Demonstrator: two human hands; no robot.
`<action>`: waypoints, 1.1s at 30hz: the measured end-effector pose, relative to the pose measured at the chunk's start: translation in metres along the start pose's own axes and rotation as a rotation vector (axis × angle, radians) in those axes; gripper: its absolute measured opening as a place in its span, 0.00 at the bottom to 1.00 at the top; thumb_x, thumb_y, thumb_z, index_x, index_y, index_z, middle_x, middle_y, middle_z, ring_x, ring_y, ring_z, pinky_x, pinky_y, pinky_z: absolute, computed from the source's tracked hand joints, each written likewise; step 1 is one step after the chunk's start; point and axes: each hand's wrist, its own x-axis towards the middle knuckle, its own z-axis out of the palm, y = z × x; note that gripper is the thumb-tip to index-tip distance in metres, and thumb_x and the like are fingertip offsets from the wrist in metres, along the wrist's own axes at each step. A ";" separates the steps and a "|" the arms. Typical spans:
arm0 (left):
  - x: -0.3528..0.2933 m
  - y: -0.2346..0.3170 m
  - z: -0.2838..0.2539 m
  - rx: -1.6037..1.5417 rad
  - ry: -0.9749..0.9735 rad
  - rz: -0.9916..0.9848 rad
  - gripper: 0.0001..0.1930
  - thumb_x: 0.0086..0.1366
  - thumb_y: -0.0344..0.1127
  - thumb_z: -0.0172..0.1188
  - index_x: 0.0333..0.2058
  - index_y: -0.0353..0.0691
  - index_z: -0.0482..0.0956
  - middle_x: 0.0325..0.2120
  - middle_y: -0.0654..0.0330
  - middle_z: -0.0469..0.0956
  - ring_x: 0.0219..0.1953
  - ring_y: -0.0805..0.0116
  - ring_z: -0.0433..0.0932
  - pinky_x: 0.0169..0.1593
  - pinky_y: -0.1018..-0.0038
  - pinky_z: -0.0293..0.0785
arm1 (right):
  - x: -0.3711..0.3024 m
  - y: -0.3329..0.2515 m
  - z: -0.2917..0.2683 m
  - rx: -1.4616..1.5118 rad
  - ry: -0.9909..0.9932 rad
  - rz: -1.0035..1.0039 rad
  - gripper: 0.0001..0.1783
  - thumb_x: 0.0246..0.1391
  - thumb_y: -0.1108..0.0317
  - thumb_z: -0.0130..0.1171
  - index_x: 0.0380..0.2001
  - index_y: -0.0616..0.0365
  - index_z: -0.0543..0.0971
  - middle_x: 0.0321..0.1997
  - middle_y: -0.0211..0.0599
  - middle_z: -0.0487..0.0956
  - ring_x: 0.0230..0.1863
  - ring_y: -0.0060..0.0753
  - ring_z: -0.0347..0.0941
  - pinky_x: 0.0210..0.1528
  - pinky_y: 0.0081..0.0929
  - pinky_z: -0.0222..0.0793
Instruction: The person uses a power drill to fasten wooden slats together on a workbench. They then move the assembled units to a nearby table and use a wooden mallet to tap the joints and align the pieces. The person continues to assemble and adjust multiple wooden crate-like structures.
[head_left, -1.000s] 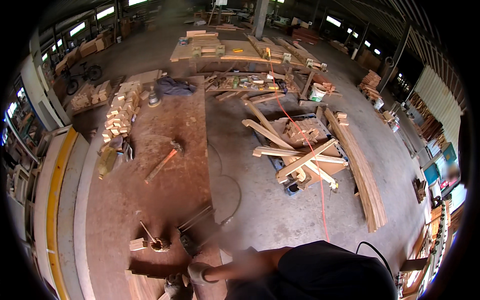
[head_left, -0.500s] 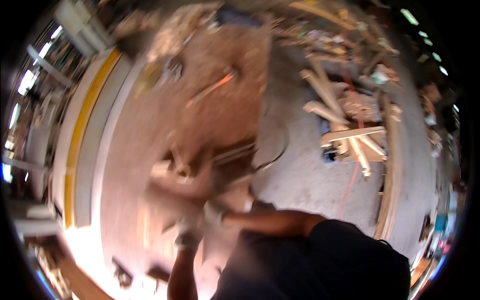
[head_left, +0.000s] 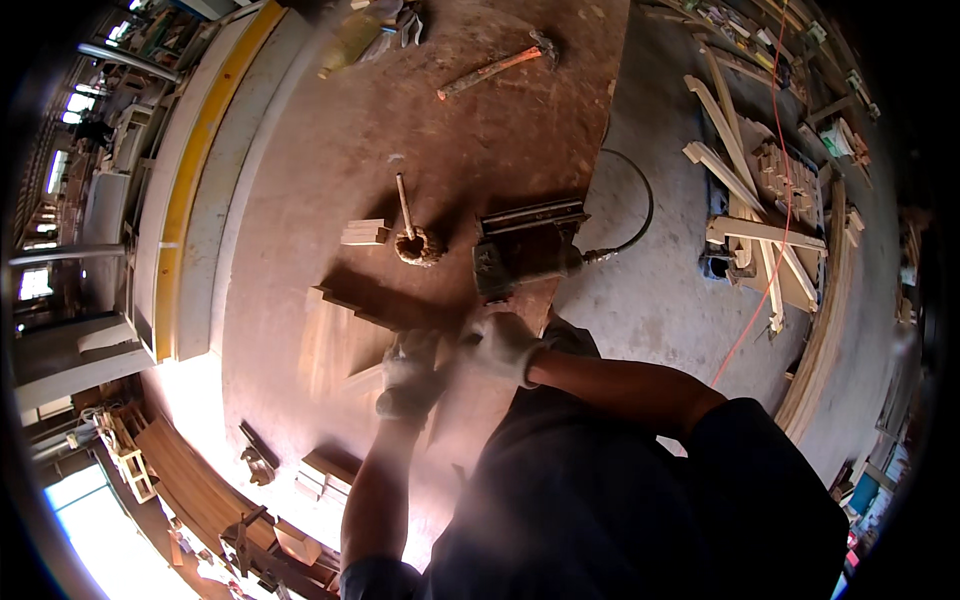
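My left hand (head_left: 410,374), in a pale work glove, is closed at the right end of some wooden boards (head_left: 335,335) lying on the brown worktable (head_left: 300,200). Its fingertips are partly lost in shadow and haze. My right hand (head_left: 505,348), gloved too, is just to its right with curled fingers; whatever they hold is hidden. Just beyond the right hand a dark nail gun (head_left: 525,250) lies on its side near the table edge, its hose attached. Farther left stand a round glue pot (head_left: 418,247) with a brush stick (head_left: 404,200) and a small stack of wood blocks (head_left: 365,232).
A hammer (head_left: 500,70) and a yellowish bottle (head_left: 350,45) lie at the far end of the table. A black hose (head_left: 648,200) curves over the right edge. Timber offcuts (head_left: 750,220) and long planks (head_left: 825,300) occupy the floor at right. A yellow-striped beam (head_left: 185,200) borders the left.
The view has swung, so the table and its things sit higher and farther right, and the blur has eased. My hands are slightly farther apart.
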 end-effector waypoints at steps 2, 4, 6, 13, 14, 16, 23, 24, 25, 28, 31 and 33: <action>0.001 0.000 0.000 0.019 -0.021 -0.008 0.22 0.55 0.37 0.72 0.49 0.40 0.83 0.46 0.52 0.81 0.53 0.47 0.78 0.55 0.53 0.78 | -0.002 0.020 -0.018 -0.084 0.234 -0.293 0.10 0.55 0.60 0.70 0.34 0.55 0.86 0.33 0.44 0.87 0.33 0.49 0.85 0.40 0.43 0.81; 0.001 0.001 -0.001 0.018 -0.042 -0.022 0.23 0.54 0.36 0.72 0.50 0.40 0.83 0.46 0.52 0.81 0.53 0.47 0.78 0.55 0.53 0.78 | 0.006 0.039 -0.047 -0.264 0.435 -0.436 0.09 0.51 0.64 0.72 0.34 0.51 0.84 0.27 0.37 0.83 0.29 0.45 0.83 0.33 0.43 0.78; -0.002 0.000 0.000 0.027 -0.044 -0.037 0.23 0.54 0.36 0.72 0.50 0.39 0.83 0.46 0.52 0.81 0.53 0.47 0.78 0.55 0.53 0.78 | 0.009 0.040 -0.082 -0.625 0.421 -0.403 0.22 0.46 0.64 0.75 0.46 0.52 0.81 0.38 0.39 0.82 0.44 0.46 0.80 0.51 0.45 0.76; 0.002 0.003 -0.006 0.016 -0.050 -0.025 0.23 0.54 0.35 0.72 0.50 0.39 0.82 0.45 0.51 0.82 0.51 0.47 0.79 0.55 0.53 0.78 | 0.036 0.083 -0.091 -1.130 0.180 -0.309 0.33 0.64 0.66 0.53 0.73 0.57 0.68 0.43 0.40 0.82 0.47 0.45 0.78 0.57 0.44 0.71; 0.003 0.003 -0.006 0.009 -0.050 -0.027 0.23 0.54 0.35 0.72 0.50 0.39 0.82 0.45 0.51 0.82 0.51 0.47 0.79 0.55 0.53 0.79 | 0.041 0.079 -0.089 -1.143 0.137 -0.285 0.33 0.65 0.68 0.50 0.73 0.56 0.68 0.43 0.40 0.82 0.46 0.44 0.78 0.57 0.44 0.71; 0.004 0.003 -0.007 0.003 -0.036 -0.014 0.22 0.55 0.35 0.71 0.50 0.39 0.83 0.45 0.51 0.82 0.51 0.47 0.79 0.55 0.53 0.79 | 0.050 0.073 -0.086 -1.205 0.044 -0.275 0.32 0.65 0.68 0.48 0.73 0.56 0.68 0.43 0.40 0.82 0.45 0.44 0.79 0.57 0.44 0.72; 0.000 0.003 -0.003 0.023 -0.011 -0.037 0.22 0.55 0.35 0.70 0.50 0.39 0.83 0.45 0.51 0.82 0.51 0.47 0.79 0.54 0.53 0.79 | 0.048 0.048 -0.112 -0.795 0.015 -0.381 0.25 0.58 0.63 0.60 0.59 0.53 0.79 0.47 0.49 0.86 0.50 0.46 0.84 0.51 0.47 0.78; 0.002 0.002 -0.003 0.015 -0.015 -0.042 0.22 0.55 0.35 0.70 0.50 0.39 0.83 0.45 0.51 0.82 0.51 0.47 0.79 0.54 0.53 0.79 | 0.041 0.031 -0.125 -0.673 0.016 -0.403 0.23 0.57 0.62 0.62 0.56 0.53 0.80 0.48 0.51 0.86 0.51 0.46 0.85 0.52 0.46 0.79; 0.001 0.004 -0.004 0.008 -0.024 -0.053 0.22 0.56 0.35 0.70 0.50 0.39 0.83 0.45 0.51 0.82 0.51 0.47 0.79 0.55 0.53 0.79 | 0.031 0.009 -0.137 -0.676 -0.081 -0.331 0.21 0.57 0.61 0.62 0.54 0.53 0.80 0.48 0.51 0.86 0.51 0.46 0.85 0.52 0.46 0.79; -0.001 0.004 -0.005 -0.013 -0.035 -0.072 0.22 0.56 0.35 0.70 0.51 0.39 0.83 0.45 0.51 0.82 0.51 0.47 0.79 0.55 0.53 0.78 | 0.006 -0.023 -0.153 -0.515 -0.201 -0.338 0.18 0.59 0.56 0.65 0.49 0.53 0.83 0.49 0.47 0.87 0.51 0.47 0.85 0.54 0.42 0.79; -0.001 0.004 -0.008 -0.030 -0.051 -0.076 0.23 0.56 0.35 0.70 0.52 0.39 0.82 0.47 0.51 0.81 0.52 0.47 0.79 0.55 0.53 0.78 | -0.003 -0.019 -0.143 -0.073 -0.263 -0.513 0.21 0.57 0.55 0.67 0.53 0.48 0.84 0.47 0.43 0.88 0.49 0.49 0.85 0.55 0.40 0.80; 0.003 0.006 -0.010 -0.033 -0.056 -0.075 0.24 0.56 0.35 0.70 0.52 0.39 0.82 0.47 0.51 0.81 0.52 0.47 0.79 0.55 0.53 0.78 | 0.000 -0.005 -0.122 -0.178 -0.147 -0.682 0.17 0.53 0.66 0.68 0.47 0.48 0.83 0.43 0.35 0.87 0.44 0.47 0.85 0.48 0.38 0.81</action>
